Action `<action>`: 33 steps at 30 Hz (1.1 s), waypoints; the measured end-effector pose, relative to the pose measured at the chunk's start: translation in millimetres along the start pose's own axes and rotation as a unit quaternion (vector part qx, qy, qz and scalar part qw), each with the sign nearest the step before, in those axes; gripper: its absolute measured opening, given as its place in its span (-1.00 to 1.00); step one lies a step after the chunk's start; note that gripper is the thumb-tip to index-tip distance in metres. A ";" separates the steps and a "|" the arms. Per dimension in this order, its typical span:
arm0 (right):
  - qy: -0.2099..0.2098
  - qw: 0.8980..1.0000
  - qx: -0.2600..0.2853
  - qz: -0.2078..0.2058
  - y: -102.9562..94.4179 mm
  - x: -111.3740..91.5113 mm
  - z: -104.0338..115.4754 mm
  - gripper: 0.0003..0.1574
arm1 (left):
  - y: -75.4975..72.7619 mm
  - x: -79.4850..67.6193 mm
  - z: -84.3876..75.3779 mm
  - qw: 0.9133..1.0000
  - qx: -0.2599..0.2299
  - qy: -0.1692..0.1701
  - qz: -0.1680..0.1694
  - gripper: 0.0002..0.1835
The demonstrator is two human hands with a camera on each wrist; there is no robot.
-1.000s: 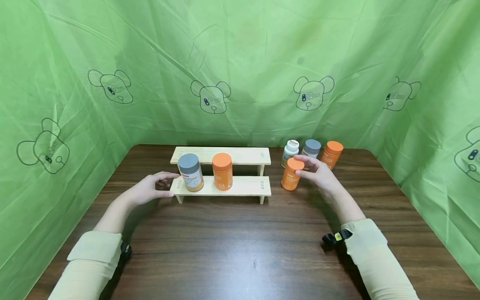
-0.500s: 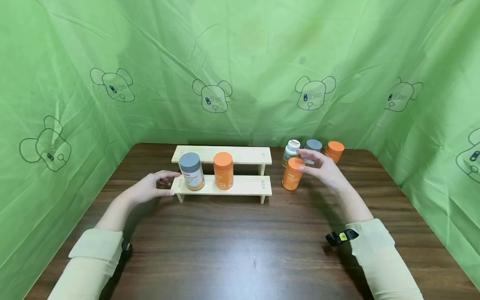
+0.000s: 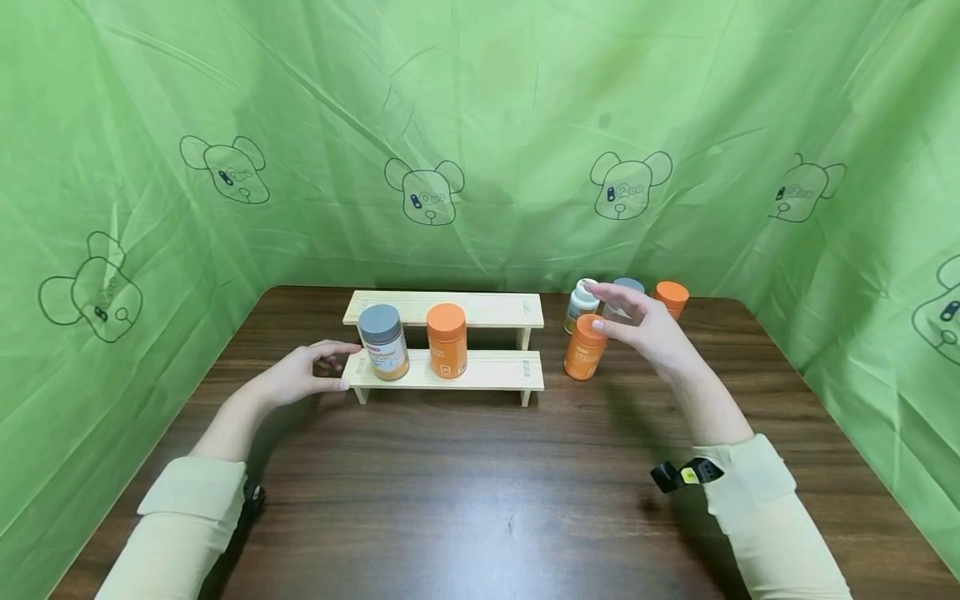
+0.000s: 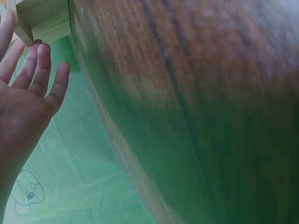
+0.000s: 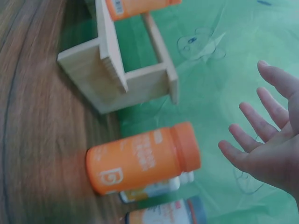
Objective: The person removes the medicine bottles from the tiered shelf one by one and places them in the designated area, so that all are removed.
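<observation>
A two-step wooden shelf stands mid-table. My left hand grips the left end of its lower step, thumb at the front corner and a finger at the back. In the left wrist view, the fingers of this left hand meet the plank's end. On the lower step stand a grey-capped jar and an orange jar. Right of the shelf, another orange jar stands upright on the table. My right hand hovers by its lid; the right wrist view shows the fingers spread, apart from the jar.
Behind the right hand stand a white bottle, a grey-capped jar partly hidden by the hand, and an orange-capped jar. Green cloth walls the back and sides of the brown table.
My right hand has let go of the orange jar, its fingers opening and lifting off the lid. The jar stays standing beside the shelf. My left hand keeps its place on the shelf.
</observation>
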State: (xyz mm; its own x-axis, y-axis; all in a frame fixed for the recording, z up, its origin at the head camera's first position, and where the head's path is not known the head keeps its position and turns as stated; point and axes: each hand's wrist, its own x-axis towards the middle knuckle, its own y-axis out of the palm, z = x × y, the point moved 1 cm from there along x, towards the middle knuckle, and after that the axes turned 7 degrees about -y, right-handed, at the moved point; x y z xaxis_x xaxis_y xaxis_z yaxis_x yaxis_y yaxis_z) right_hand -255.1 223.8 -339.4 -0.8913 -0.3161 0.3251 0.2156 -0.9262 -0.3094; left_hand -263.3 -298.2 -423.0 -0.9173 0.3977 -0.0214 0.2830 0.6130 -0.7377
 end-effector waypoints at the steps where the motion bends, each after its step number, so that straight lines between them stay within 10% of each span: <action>1: -0.001 1.000 0.005 0.000 1.5 0.2 3.5 -0.33 | -0.2 0.5 1.4 1.000 0.001 0.002 0.001 -0.33; 33: -0.060 0.992 0.100 0.049 96.3 18.4 59.0 -0.35 | -2.0 0.9 2.2 1.000 0.023 0.005 -0.002 -0.33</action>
State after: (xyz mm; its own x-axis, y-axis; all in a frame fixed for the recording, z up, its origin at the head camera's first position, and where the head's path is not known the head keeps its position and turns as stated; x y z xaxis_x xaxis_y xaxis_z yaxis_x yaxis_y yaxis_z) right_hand -227.2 116.7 -310.5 -0.8105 -0.4180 0.4104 0.3843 -0.9082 -0.1662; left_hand -265.3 -300.6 -423.1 -0.9154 0.4025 -0.0114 0.2660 0.5833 -0.7675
